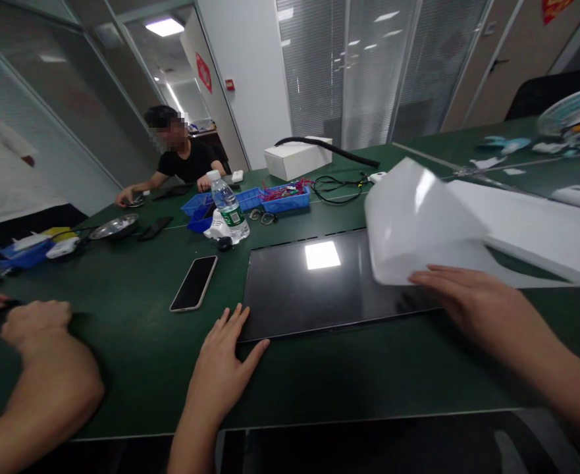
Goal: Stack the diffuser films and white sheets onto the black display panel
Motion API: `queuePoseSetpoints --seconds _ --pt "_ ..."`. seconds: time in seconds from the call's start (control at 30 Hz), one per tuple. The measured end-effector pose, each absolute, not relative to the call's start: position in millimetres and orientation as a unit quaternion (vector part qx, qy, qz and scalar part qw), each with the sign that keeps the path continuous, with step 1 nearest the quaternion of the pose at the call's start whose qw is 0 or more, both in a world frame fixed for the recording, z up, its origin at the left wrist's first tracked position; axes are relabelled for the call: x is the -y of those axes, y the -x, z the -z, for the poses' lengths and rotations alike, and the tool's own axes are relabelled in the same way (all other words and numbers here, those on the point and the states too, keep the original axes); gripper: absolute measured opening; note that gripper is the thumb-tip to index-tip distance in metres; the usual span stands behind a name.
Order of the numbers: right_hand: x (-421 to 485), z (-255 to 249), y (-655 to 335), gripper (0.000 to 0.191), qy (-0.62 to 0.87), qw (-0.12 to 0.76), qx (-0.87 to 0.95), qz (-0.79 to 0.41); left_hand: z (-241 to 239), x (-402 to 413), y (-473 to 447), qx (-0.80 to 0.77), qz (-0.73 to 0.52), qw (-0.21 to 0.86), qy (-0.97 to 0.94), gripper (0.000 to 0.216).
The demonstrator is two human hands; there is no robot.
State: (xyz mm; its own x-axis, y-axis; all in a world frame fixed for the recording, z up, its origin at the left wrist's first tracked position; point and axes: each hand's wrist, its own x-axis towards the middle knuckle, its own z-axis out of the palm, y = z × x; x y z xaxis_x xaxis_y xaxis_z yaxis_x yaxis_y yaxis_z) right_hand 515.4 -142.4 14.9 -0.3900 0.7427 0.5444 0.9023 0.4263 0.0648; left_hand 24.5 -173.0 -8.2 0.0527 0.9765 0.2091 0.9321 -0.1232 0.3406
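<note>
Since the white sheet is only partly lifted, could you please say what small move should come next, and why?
Probably draw the white sheet rightward with the right hand: its edge lies on the black panel, whose corner the left hand steadies.

This is an office meeting room given over to bench work: glass walls (72, 85) and slatted blinds (314, 66) close it in, with a ceiling light (164, 26) in the corridor beyond. A long green table (122, 316) fills it, where another person (181, 158) sits at the far end (black shirt, arms on the top). On it lie blue trays (284, 197) of small parts, cables (336, 187), a white box (294, 159) and a flat black panel (290, 296).
</note>
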Motion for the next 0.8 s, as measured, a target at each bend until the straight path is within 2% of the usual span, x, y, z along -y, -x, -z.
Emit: queuePoseSetpoints --seconds 0.2,0.47,0.53,0.7,0.8 --pt "154 16 -459 0.047 0.412 0.229 0.875 0.105 10 172 -23 -0.663 -0.201 0.047 -0.720 0.076" --pt "155 15 -466 0.043 0.436 0.207 0.872 0.083 3 175 -26 -0.663 -0.196 0.039 -0.722 0.083" --pt "156 12 -463 0.042 0.432 0.206 0.875 0.077 3 174 -25 -0.654 -0.199 0.046 -0.728 0.080" --pt "158 7 -460 0.043 0.405 0.207 0.890 0.036 8 171 -21 -0.626 -0.209 0.051 -0.749 0.054" --pt "159 4 -460 0.045 0.401 0.199 0.894 0.028 10 172 -20 -0.626 -0.208 0.044 -0.750 0.055"
